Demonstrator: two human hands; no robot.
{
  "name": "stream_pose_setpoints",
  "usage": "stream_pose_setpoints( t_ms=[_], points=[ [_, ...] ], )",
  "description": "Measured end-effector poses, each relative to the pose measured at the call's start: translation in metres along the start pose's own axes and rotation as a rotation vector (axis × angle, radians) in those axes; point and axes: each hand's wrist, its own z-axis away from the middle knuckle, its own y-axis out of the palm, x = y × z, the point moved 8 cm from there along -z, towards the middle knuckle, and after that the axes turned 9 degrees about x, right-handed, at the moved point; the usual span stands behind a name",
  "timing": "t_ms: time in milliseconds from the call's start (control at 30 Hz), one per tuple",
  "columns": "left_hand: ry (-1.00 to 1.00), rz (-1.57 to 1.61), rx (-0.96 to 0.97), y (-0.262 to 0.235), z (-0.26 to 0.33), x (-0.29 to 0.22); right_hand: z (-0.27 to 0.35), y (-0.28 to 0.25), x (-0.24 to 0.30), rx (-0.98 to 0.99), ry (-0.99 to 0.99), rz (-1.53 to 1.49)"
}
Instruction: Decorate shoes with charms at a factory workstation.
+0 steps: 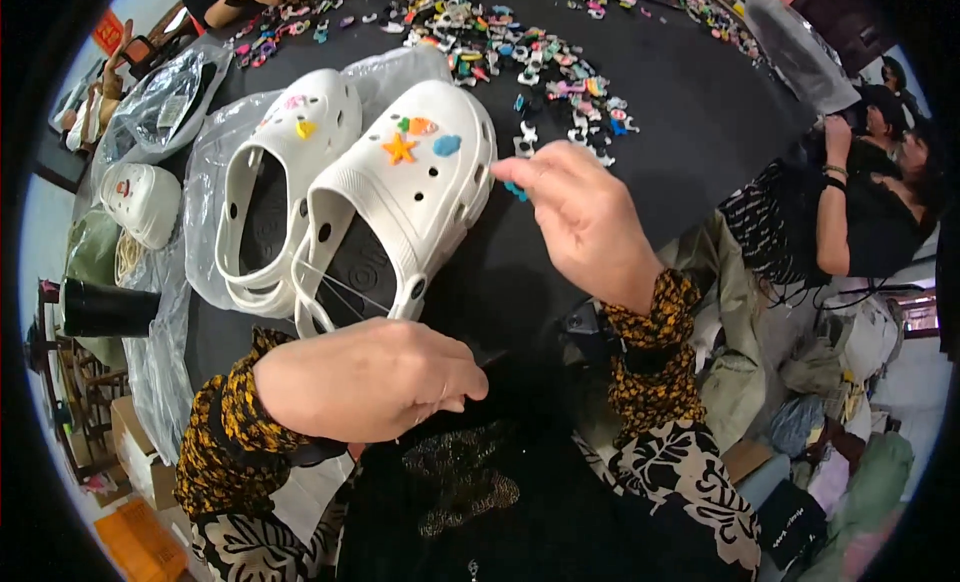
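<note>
Here, white clog (440, 207), left of right fingertips (510, 170)

From here I can make out lettering on the insole (368, 274) of a white clog (385, 194), yellowish marks on a red sign (108, 31) and white script on a dark bundle (785, 522) (too small for me to read).

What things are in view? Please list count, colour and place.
Clogs: two, white, left of centre
Charms: many, multicoloured, on table and clogs
Table: one, dark, centre
Another clog: one, white, far left
Plastic bags: several, clear, left and upper right
Container: one, black, left
Carton: one, brown, lower left
Package: one, orange, lower left
Other people: several, dark clothing, right, upper left
Bundles: several, mixed colours, lower right
Left hand: one, patterned cuff, below clogs
Right hand: one, patterned cuff, right of clogs
</note>
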Motion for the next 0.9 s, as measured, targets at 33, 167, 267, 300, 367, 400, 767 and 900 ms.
stream_pose_setpoints(
  t_ms=[33, 167, 267, 300, 367, 400, 767, 900],
  points=[
    [0.025, -0.016, -0.001, -0.0013, 0.0005, -0.0016, -0.0005, 0.0006, -0.0004, -0.004, -0.013, 0.004],
    [0.098, -0.033, 0.01, -0.0005, 0.0018, -0.0041, 0.0, 0.0022, -0.0006, -0.01, -0.033, 0.013],
    [0.147, 0.023, -0.029, -0.0008, 0.002, -0.0061, 0.0017, 0.0039, -0.0006, -0.02, -0.028, 0.01],
    [0.145, 0.025, -0.029, -0.0001, 0.002, -0.0054, 0.0016, 0.0046, -0.001, -0.02, -0.028, 0.007],
    [0.158, 0.013, -0.02, 0.0016, 0.0012, -0.0054, 0.0025, 0.0041, -0.0011, -0.02, -0.026, 0.012],
    [0.16, 0.013, -0.019, 0.0019, 0.001, -0.0057, 0.0026, 0.0038, -0.0006, -0.02, -0.024, 0.013],
    [0.151, 0.049, -0.046, 0.0011, -0.0022, -0.0036, 0.0047, 0.0007, 0.0034, -0.015, -0.025, 0.034],
    [0.121, 0.088, -0.002, -0.0026, -0.0034, -0.0029, 0.0083, 0.0019, -0.0016, -0.054, -0.034, 0.0]
  ],
)
